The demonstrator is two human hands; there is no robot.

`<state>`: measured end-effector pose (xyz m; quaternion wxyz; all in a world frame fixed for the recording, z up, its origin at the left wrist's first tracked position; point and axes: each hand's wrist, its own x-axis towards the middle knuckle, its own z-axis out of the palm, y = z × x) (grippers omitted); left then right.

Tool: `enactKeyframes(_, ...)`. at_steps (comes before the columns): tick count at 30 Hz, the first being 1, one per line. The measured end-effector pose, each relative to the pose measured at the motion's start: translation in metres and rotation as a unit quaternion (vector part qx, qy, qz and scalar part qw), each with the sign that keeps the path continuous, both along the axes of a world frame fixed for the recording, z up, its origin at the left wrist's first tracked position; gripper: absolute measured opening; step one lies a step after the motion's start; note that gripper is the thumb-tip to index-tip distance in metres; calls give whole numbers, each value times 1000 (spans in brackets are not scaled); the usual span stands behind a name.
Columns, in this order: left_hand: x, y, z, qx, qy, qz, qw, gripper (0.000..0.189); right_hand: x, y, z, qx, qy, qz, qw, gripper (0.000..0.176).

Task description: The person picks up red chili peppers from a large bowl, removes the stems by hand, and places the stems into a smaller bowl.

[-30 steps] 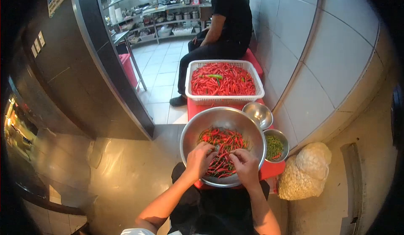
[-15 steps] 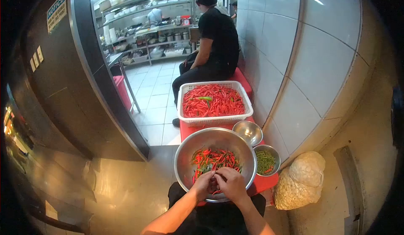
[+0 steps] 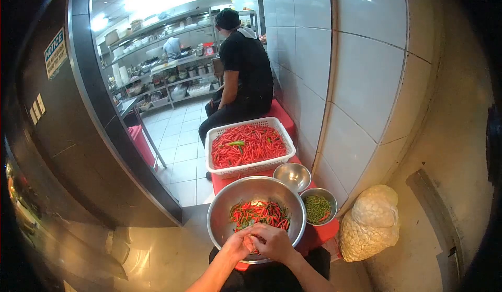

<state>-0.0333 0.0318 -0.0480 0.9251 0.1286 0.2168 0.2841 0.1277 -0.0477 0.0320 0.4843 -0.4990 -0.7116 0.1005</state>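
Low over the near side of a wide steel bowl, my two hands meet with fingers closed together. Dark red shows between them, apparently chili peppers, though the fingers cover most of it. My left hand is cupped, palm side up, and my right hand presses its bent fingers against it from the right. Loose red chili peppers with green stems lie in the bowl just beyond my fingertips. The bowl rests close against my lap.
Behind the bowl, a white basket full of red chilies stands on a red bench. An upturned-rim steel bowl and a small bowl of green stems sit right. A stuffed plastic bag is beside them. A person sits ahead.
The view has tilted up and turned right, so the basket and bowls appear lower and further left. My hands stay together over the bowl, with the right hand turned more across the left.
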Motion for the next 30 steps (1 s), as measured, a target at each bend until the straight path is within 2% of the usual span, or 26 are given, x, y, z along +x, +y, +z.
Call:
enactKeyframes(2,1,0,1,20,-3,10,1000,30,0,-5,6,-24,25,6,999,18)
enactKeyframes(5,5,-3,18,52,26,31,998,30,0,-3,3,23,32,4,999,18)
enactKeyframes(8,12,-7,26,84,76,52,992,28,0,-6,7,-115,110,-18,987,18)
enactKeyframes(11,12,-12,34,138,131,33,981,27,2,5,-12,-179,248,-69,950,12)
enactKeyframes(14,15,-16,38,163,177,50,969,27,11,13,-34,-289,390,-9,874,12)
enactKeyframes(15,14,-17,34,174,181,59,966,27,13,15,-41,-252,295,-41,921,12)
enactKeyframes(19,12,-14,29,200,205,69,956,27,14,14,-46,-276,326,-26,904,13)
enactKeyframes(21,10,-18,36,203,219,63,952,28,13,12,-37,-294,368,-16,882,13)
enactKeyframes(24,7,-14,43,204,190,38,959,30,25,14,-34,-370,488,54,789,12)
enactKeyframes(30,1,-12,59,174,193,-4,966,33,39,18,-42,-419,570,130,695,11)
